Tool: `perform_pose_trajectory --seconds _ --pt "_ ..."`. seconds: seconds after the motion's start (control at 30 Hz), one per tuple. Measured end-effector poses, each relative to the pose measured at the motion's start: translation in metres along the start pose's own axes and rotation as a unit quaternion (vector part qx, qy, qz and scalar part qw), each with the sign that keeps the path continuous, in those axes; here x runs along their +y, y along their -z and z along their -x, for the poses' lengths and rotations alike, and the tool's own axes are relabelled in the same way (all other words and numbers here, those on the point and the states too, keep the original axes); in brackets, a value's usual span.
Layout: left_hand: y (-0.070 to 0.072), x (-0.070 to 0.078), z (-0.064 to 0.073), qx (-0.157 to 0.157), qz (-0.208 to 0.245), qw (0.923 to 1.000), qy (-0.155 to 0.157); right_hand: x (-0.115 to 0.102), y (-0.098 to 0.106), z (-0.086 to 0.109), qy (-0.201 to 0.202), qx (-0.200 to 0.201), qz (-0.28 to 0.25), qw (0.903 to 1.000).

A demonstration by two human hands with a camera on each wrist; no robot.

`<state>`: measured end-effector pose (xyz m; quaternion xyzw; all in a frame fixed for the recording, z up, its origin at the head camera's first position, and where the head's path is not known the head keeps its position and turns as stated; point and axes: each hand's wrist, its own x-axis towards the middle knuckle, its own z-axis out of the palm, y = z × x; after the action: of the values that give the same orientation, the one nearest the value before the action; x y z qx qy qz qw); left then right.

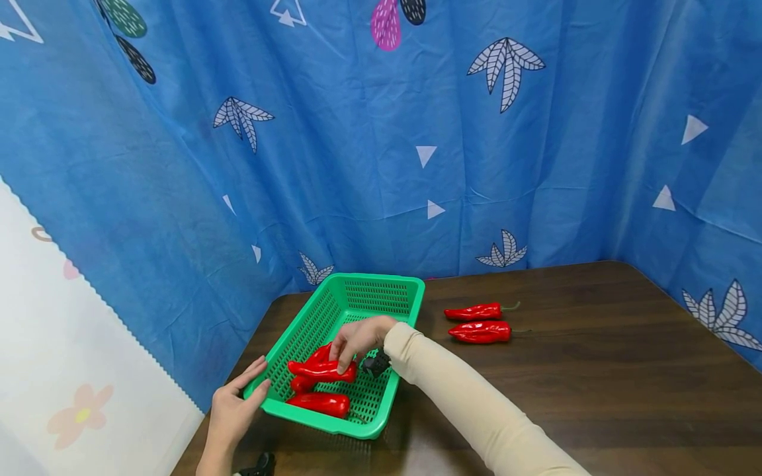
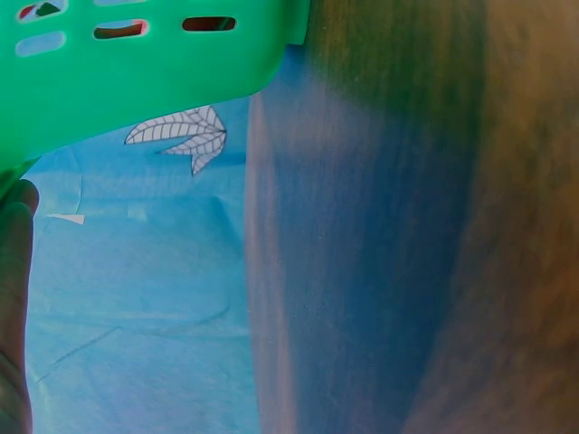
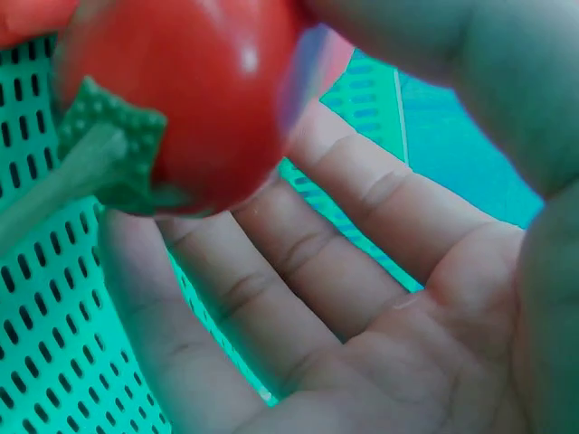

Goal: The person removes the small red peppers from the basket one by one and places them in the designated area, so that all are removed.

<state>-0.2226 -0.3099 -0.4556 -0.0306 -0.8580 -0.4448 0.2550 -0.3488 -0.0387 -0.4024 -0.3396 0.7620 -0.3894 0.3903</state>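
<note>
Over the near half of a green plastic basket (image 1: 408, 344), my right hand (image 1: 361, 338) holds a red chili pepper (image 1: 318, 371) between thumb and fingers. In the right wrist view, the held pepper's green cap and stem point left, and the fingers lie against its underside. Below and beside it in the basket are more red peppers, one lying at the near end (image 1: 321, 403). My left hand (image 1: 231, 406) grips the basket's near-left corner, with the thumb over the rim and the fingers along the outer side. In the left wrist view only fingers (image 2: 14, 298) appear beside the basket wall.
Two red peppers (image 1: 479, 332) lie side by side on the dark wooden table (image 1: 571, 377), right of the basket, stems to the right. Blue patterned curtain (image 1: 369, 165) hangs behind and along the sides. A white cloth (image 1: 71, 357) with flowers is at the left.
</note>
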Motion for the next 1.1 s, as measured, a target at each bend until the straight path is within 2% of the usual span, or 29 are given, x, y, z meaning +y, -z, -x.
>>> perform_pose_trajectory --seconds 0.2,0.6,1.1 --pt "0.0 0.0 0.0 -0.001 0.005 1.0 0.003 -0.002 0.0 0.003 0.0 0.011 -0.03 0.9995" --pt "-0.001 -0.004 -0.002 0.002 -0.001 1.0 -0.006 -0.002 0.002 0.001 0.039 0.011 -0.06 0.9974" --pt "0.0 -0.002 -0.001 -0.001 0.003 1.0 0.0 -0.007 0.005 0.016 0.081 0.027 -0.038 0.9956"
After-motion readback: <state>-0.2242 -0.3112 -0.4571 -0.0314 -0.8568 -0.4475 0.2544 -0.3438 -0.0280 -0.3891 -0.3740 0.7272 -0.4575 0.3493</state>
